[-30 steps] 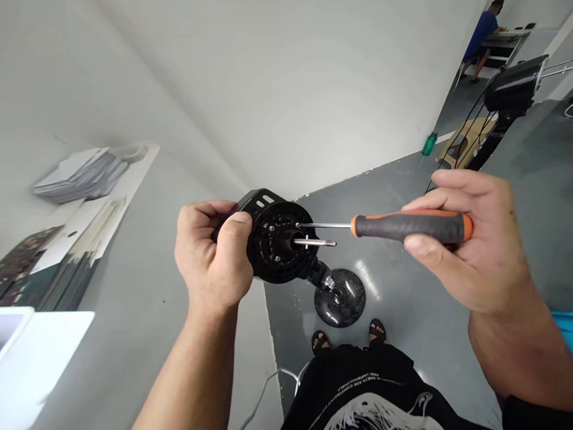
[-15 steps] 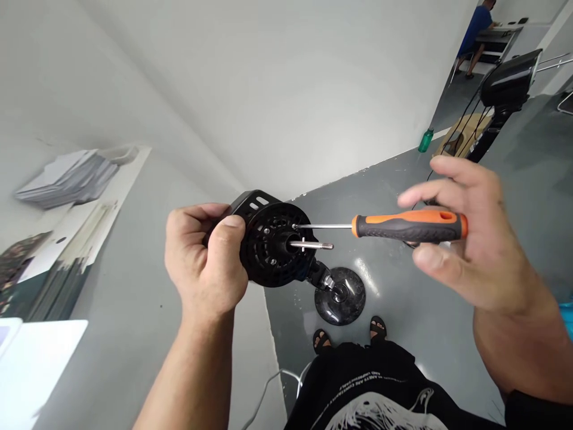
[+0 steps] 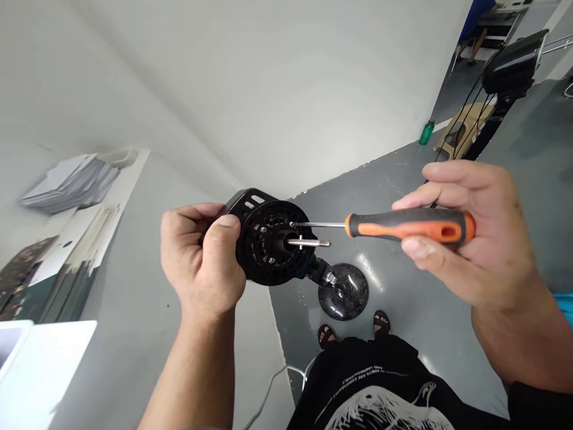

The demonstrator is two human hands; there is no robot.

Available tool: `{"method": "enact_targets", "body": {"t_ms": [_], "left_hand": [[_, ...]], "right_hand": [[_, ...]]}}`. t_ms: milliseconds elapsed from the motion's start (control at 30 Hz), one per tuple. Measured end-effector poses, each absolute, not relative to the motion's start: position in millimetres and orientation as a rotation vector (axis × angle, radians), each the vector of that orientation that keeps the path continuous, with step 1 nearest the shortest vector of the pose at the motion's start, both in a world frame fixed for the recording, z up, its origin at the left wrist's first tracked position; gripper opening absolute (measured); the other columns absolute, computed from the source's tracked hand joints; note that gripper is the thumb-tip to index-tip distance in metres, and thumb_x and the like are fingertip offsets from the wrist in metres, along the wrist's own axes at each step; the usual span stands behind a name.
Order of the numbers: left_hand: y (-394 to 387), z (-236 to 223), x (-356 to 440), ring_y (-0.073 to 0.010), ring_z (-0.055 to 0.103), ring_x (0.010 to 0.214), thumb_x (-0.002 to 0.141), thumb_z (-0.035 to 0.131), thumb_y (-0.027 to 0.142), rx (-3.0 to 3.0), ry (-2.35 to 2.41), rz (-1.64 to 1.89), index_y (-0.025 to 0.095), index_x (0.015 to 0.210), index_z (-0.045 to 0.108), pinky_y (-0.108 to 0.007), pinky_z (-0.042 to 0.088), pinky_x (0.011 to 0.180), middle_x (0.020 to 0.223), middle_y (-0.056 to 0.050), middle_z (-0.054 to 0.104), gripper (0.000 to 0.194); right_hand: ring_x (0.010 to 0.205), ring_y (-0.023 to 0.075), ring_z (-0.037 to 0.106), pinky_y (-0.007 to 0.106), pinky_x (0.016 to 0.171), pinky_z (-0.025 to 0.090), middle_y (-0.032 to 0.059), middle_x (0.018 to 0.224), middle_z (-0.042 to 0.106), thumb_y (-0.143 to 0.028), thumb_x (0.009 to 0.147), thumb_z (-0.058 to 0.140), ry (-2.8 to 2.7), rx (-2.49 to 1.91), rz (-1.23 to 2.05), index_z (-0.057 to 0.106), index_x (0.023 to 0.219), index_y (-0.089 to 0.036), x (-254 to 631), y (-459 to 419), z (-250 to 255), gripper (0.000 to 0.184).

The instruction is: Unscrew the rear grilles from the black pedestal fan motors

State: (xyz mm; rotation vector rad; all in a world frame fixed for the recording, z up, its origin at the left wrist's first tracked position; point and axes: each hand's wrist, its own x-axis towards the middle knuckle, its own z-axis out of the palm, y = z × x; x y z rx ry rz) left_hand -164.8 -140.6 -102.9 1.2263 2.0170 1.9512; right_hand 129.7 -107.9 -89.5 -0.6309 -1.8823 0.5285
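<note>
My left hand (image 3: 201, 260) is wrapped round the back of a black fan motor housing (image 3: 268, 242), whose round vented face points right with a threaded steel shaft (image 3: 308, 243) sticking out. My right hand (image 3: 474, 239) grips the orange-and-grey handle of a screwdriver (image 3: 409, 226), held level. Its thin blade reaches left and its tip sits on a screw in the housing face, just above the shaft. The housing stands on a stem above a round black base (image 3: 344, 291) on the floor.
A grey table (image 3: 134, 298) lies to the left with stacked papers (image 3: 74, 179) and a white box (image 3: 40, 358). My sandalled feet (image 3: 353, 328) stand by the base. Another black fan motor on a stand (image 3: 510, 65), a green bottle (image 3: 426, 132) and a seated person (image 3: 474, 30) are far right.
My right hand's fingers, loosened half a second ago, have closed round the handle again and the handle has rolled so the orange strip faces me. The housing has barely moved.
</note>
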Motion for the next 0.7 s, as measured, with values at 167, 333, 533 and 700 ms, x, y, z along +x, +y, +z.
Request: {"method": "enact_targets", "body": {"t_ms": [167,333,533,700], "left_hand": [[-140.8,-102.5,-164.3,-0.0213,0.059,0.075,0.061,0.066,0.042,1.225,2.013,1.939,0.021,0.085,0.066,-0.041,0.043,0.074,0.083,-0.005,0.067,0.032],[-140.0,-102.7,-164.4,-0.0208,0.057,0.073,0.06,0.065,0.042,1.206,2.036,1.947,0.021,0.084,0.066,-0.04,0.042,0.071,0.08,-0.004,0.066,0.032],[-140.9,-100.9,-162.8,-0.0218,0.058,0.076,0.059,0.064,0.043,1.185,2.06,1.906,0.02,0.085,0.068,-0.042,0.042,0.074,0.082,-0.005,0.066,0.035],[-139.9,-99.1,-161.4,-0.0213,0.055,0.071,0.058,0.064,0.043,1.187,2.053,1.927,0.021,0.084,0.066,-0.04,0.04,0.07,0.077,-0.004,0.063,0.034]], "right_hand": [[0.058,0.0114,0.061,0.025,0.042,0.047,-0.0021,0.082,0.067,-0.034,0.096,0.073,-1.87,-0.761,0.536,0.053,0.136,-0.025,134.9,-105.6,-90.0,0.045],[0.099,0.0216,0.073,0.033,0.063,0.064,0.0065,0.124,0.069,-0.012,0.083,0.075,-1.977,-0.522,0.517,0.05,0.145,-0.031,135.4,-106.4,-87.4,0.07],[0.048,0.0117,0.051,0.028,0.038,0.043,-0.0045,0.069,0.059,-0.041,0.099,0.072,-1.806,-0.849,0.422,0.057,0.128,-0.028,133.3,-103.2,-94.4,0.035],[0.093,0.0203,0.073,0.038,0.068,0.064,0.0073,0.136,0.066,-0.017,0.086,0.076,-1.967,-0.577,0.501,0.048,0.15,-0.034,138.4,-109.4,-92.1,0.072]]}}
